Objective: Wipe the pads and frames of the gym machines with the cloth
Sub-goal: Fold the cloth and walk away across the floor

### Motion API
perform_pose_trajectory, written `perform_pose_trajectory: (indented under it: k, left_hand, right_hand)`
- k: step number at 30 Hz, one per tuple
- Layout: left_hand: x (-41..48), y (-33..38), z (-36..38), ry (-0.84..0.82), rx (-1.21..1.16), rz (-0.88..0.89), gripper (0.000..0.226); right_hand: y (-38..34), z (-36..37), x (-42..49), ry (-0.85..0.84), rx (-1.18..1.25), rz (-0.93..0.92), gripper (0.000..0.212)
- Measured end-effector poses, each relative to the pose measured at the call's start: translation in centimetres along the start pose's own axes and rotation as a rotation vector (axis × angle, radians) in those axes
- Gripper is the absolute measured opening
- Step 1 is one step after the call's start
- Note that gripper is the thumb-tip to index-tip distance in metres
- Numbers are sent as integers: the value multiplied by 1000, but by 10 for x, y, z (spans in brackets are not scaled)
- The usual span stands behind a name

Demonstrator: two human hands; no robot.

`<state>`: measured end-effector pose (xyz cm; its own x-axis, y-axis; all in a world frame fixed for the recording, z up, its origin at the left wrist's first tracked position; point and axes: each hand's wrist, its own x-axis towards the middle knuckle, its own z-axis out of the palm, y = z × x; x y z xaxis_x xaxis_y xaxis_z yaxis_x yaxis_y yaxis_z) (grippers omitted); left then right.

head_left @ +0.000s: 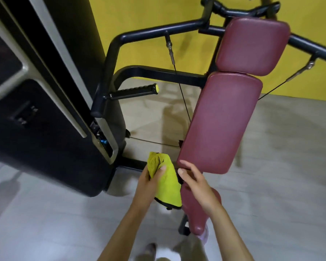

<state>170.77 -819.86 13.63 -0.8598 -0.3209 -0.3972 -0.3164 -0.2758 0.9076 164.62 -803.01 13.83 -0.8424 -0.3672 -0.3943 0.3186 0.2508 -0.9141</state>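
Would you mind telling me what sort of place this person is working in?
Most likely a gym: a weight machine with maroon pads, a black tubular frame with a ribbed handle, and a thin cable hanging from it. The left hand grips a yellow-green cloth.

Bare left hand (149, 183), bare right hand (198, 187), pale blurred shoes (151, 250)

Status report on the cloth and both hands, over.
Left hand grips the cloth, short of the pad face. Right hand open, fingertips at lower edge of the long back pad. Pad face unobstructed.
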Motion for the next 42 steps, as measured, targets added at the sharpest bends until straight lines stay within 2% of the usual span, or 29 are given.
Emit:
perform_pose_trajectory:
  k: [3,6,8,10,11,13,14,16,20,23,26,27,31,33,37,42]
  left_hand:
    - [-25,1,-22,-75,-69,-73,41]
    - [-49,7,-35,-160,-219,-184,40]
    - [-64,9,-42,-170,-265,-254,30]
    - [-79,7,-51,-204,-278,-281,34]
    - [-87,5,-54,-224,-264,-281,49]
    - [-101,-7,-62,-246,-181,-229,76]
    - [-110,-11,-64,-241,-109,-177,78]
    - [-131,-20,-67,-214,40,-96,70]
    - [-167,-34,-83,-208,224,-26,36]
    - [-195,-47,-104,-201,168,-87,38]
    - [-224,-56,-118,-236,204,-78,13]
    - [-233,-56,-121,-245,216,-69,16]
    - [-262,-59,-132,-282,305,10,53]
    - [-270,-66,-139,-238,422,19,48]
    - [-283,-89,-149,-385,774,205,19]
    - [-308,-106,-149,-557,973,375,23]
  right_hand:
    - [-6,30,-24,-84,216,85,39]
    - [0,44,-47,-39,318,105,49]
    - [5,49,-68,14,411,96,53]
    - [9,51,-90,83,426,52,43]
    - [10,53,-103,118,399,17,32]
    - [12,54,-126,184,316,-69,17]
    - [15,54,-135,207,275,-123,14]
    - [23,54,-149,211,194,-236,16]
    - [50,60,-179,203,1,-382,20]
    - [71,69,-208,260,11,-397,23]
    - [91,78,-242,348,-12,-431,31]
    - [95,82,-255,377,-31,-452,34]
    - [104,88,-308,524,-98,-497,35]
    - [111,86,-335,608,-73,-494,35]
    - [128,86,-388,744,-87,-462,42]
    - [157,88,-456,923,-136,-362,43]
